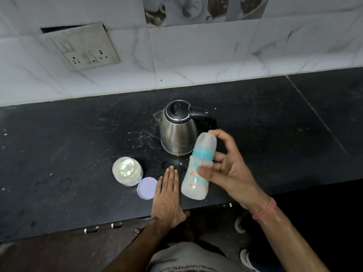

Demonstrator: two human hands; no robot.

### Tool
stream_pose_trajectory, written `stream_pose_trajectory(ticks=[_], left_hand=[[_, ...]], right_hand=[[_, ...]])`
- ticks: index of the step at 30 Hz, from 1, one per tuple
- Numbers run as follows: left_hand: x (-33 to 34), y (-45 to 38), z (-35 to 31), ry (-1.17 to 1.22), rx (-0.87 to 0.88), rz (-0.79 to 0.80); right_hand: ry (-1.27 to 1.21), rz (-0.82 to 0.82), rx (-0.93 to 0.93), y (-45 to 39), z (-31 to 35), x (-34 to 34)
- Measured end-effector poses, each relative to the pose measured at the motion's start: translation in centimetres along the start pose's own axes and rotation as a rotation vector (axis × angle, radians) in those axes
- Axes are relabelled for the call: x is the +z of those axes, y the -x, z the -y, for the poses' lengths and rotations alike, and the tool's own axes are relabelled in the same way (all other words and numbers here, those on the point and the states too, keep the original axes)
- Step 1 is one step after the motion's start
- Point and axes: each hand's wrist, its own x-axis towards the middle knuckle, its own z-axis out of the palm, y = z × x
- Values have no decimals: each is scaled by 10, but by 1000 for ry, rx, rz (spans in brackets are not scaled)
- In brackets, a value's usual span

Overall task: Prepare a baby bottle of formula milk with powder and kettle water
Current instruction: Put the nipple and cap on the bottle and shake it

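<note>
My right hand [225, 167] grips a baby bottle [196, 179] with a blue collar and clear cap, tilted above the counter's front edge; the bottle holds whitish liquid. My left hand [167, 195] lies flat on the black counter [78, 154], fingers together, just left of the bottle. A steel kettle [176, 132] with a black lid and handle stands behind both hands, lid down. To the left an open clear jar of powder [127, 170] holds a small scoop. Its pale round lid [147, 187] rests on the counter, touching my left hand's edge.
A white marble-tiled wall rises behind the counter, with a switch and socket plate [84, 48] at upper left. Drawer handles [102, 227] show under the counter's front edge. Shoes [240, 224] are on the floor at lower right.
</note>
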Motion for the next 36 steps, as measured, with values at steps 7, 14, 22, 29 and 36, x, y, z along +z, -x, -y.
stream_pose_trajectory(ticks=[7,14,22,29,36], left_hand=[[0,1,-1,-29,-17,-10],[2,0,2,-14,6,-11],[-12,4,-1,-11,3,-1],[-18,7,-2,18,-4,-11],[-12,5,1,75,8,-36]], right_hand=[[-233,-428,-164,-15,12,-14],[-108,-255,-30,-2,-8,3],[-128,-269,-61,-2,-4,12],[-209,-353,-149,-3,0,14],[-54,-163,-104,3,-6,24]])
